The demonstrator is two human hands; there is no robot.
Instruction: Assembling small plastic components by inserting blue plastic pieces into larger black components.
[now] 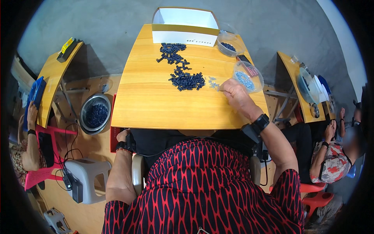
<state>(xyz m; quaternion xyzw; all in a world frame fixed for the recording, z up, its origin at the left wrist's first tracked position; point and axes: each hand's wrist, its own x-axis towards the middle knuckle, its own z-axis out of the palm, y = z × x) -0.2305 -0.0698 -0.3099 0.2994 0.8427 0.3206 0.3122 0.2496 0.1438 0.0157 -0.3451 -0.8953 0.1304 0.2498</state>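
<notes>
My right hand [237, 97] is on the right part of the wooden table [156, 109], fingers pinched together beside a few small clear pieces [213, 83]. What the pinch holds, if anything, is too small to make out. Just beyond that hand stands a clear round tub [254, 86] of small bluish-clear pieces. A pile of small dark cylindrical parts [187, 81] lies left of it, with a second pile [171, 52] farther back. My left hand [123, 135] is low at the table's near left corner, beside a red box [113, 134]; its fingers are mostly hidden.
A white and gold open box [185, 35] stands at the far edge. Near it are a clear tub of dark parts [228, 46] and a phone-like dark object [242, 58]. A metal bowl of dark parts [95, 113] and a grey stool [87, 177] stand left. People sit at both sides.
</notes>
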